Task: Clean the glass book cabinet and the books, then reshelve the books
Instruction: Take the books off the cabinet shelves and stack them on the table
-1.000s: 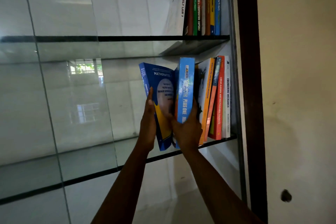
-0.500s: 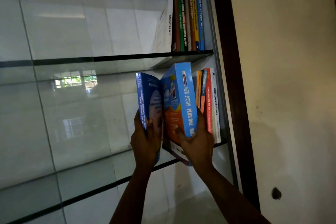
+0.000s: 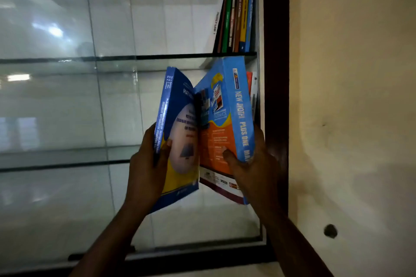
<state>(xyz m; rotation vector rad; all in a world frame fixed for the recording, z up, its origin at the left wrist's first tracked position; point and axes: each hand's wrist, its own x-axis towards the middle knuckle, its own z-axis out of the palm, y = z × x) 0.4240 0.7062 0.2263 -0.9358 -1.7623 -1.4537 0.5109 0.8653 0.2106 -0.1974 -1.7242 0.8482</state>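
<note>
My left hand (image 3: 147,168) grips a dark blue mathematics book (image 3: 177,123) by its spine and lower cover. My right hand (image 3: 254,168) grips a thick light blue book (image 3: 227,119) with "NEW JYOTHI PLUS ONE" on its spine. Both books are held out in front of the glass cabinet, tilted apart at the top like a V, their inner edges touching. Behind the light blue book, an orange and a white spine (image 3: 254,87) still stand at the right end of the middle glass shelf (image 3: 67,165).
A row of upright books (image 3: 238,16) stands at the right end of the upper glass shelf (image 3: 112,59). The cabinet's dark wooden frame (image 3: 275,74) runs down the right side, with a cream wall (image 3: 351,96) beyond. The bottom frame (image 3: 180,258) lies below.
Both books have come out of the middle shelf toward me and lower. The view has shifted down and the hands now hold the books clear of the shelf edge.
</note>
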